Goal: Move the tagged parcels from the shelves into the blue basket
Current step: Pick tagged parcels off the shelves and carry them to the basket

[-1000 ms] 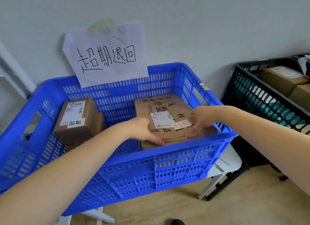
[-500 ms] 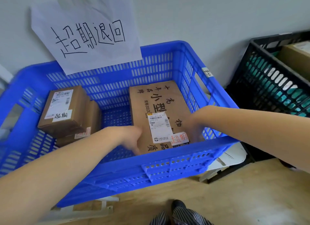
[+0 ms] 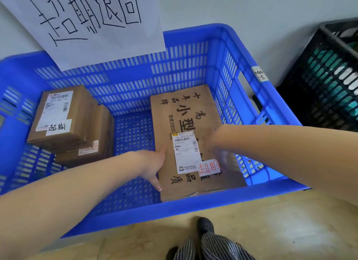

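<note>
At the bottom edge, a dark shoe (image 3: 205, 225) and striped trousers (image 3: 215, 247) stand on the pale floor (image 3: 280, 226), just in front of the blue basket (image 3: 174, 207).

Both forearms reach over the near rim into the basket. The left hand (image 3: 150, 166) lies flat against the left long edge of the large parcel (image 3: 186, 120), fingers (image 3: 157, 182) straight and close together, pointing down toward the basket floor; one pale nail shows at the tip. It touches the edge but does not wrap it. The right hand (image 3: 217, 149) is on the parcel's right side, blurred, so I cannot tell how far its fingers are spread or whether they grip; it seems to rest on the top face beside the labels.

The large parcel lies flat in the basket's right half, its near end against the near wall. It bears black printed characters, a white shipping label (image 3: 187, 153) and a small tag (image 3: 210, 167) with red handwriting, touching the label's lower right corner.

In the left half, well apart from the hands, 2 small parcels are stacked: the top box (image 3: 62, 116) with a white label and black-lettered tag, tilted on the lower box (image 3: 93, 143), which shows a red-lettered tag.

Behind, a paper sign (image 3: 93, 23) with 4 handwritten characters hangs on the wall over the far rim. A black crate (image 3: 325, 79) stands to the right, just beside the basket.
</note>
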